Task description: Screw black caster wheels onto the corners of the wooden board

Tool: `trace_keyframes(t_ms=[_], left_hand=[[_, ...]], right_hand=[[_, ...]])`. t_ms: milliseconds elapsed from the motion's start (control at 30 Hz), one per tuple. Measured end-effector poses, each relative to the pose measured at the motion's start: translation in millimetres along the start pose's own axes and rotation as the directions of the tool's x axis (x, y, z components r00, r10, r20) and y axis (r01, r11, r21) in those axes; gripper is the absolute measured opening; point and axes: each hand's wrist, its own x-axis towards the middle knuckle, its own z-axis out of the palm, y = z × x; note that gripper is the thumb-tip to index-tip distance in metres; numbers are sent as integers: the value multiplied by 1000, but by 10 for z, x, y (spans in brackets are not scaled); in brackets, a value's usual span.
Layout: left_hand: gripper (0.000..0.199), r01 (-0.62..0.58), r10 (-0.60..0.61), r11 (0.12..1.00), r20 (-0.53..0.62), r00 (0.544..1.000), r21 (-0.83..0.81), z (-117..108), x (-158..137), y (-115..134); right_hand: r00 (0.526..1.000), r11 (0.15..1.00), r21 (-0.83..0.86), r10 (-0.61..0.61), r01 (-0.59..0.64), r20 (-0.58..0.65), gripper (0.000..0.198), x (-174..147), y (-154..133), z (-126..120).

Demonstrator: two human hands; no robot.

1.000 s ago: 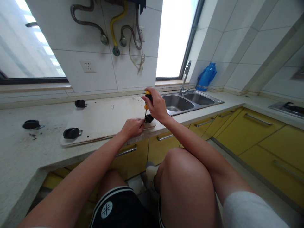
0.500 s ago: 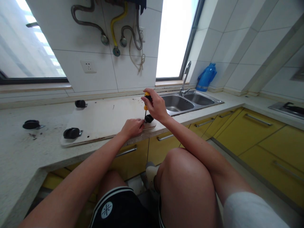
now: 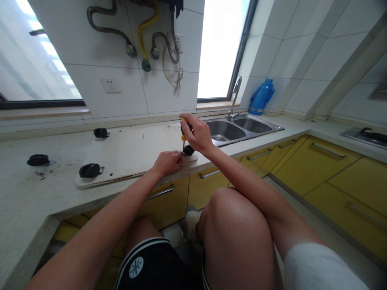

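Note:
My right hand [image 3: 196, 133] is wrapped round the yellow and black handle of a screwdriver [image 3: 184, 137], which stands upright with its shaft pointing down. Its tip meets the mounting plate of a black caster [image 3: 189, 150] at the near right corner of a white board [image 3: 130, 149]. My left hand [image 3: 168, 162] rests on the board's near edge, its closed fingertips against that caster's plate; what they pinch is too small to make out. Two more casters, a near one [image 3: 90, 170] and a far one [image 3: 101, 133], sit at the board's left end.
A loose caster [image 3: 38, 160] lies on the countertop [image 3: 24, 193] at the left, near dark crumbs. Behind my right hand is a double steel sink [image 3: 226, 133] with a tap [image 3: 234, 98]. A blue thermos flask [image 3: 261, 96] stands in the corner. Yellow cabinets [image 3: 326, 161] run below.
The view has shifted slightly. My right hand has turned a little on the screwdriver handle, covering more of it. My left hand stays at the caster plate.

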Motion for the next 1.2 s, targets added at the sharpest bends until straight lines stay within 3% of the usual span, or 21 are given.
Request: trace_keyframes(t_ms=[233,400,567,1033,1200], left_hand=[[39,-4,4,1000,3,1000,-6,-15,-6,9],[38,-1,1,1000,0,1000,-4,-14,-6,11],[41,-15,15,1000,7,1000,5,-12,1,7],[36,-11,11,1000,0,1000,13,-18,-6,8],[37,-11,11,1000,-6,1000,14,-18,-5,5]], right_hand=[[999,979,-199,-52,48,-15,39,10,-25,-42],[995,983,-155,-91,96,36,43,13,-33,-55],[1000,970,-244,-15,19,18,42,33,-23,-85],[994,988,-133,-61,74,92,46,89,10,-147],[998,981,-191,-11,23,64,36,108,0,-185]])
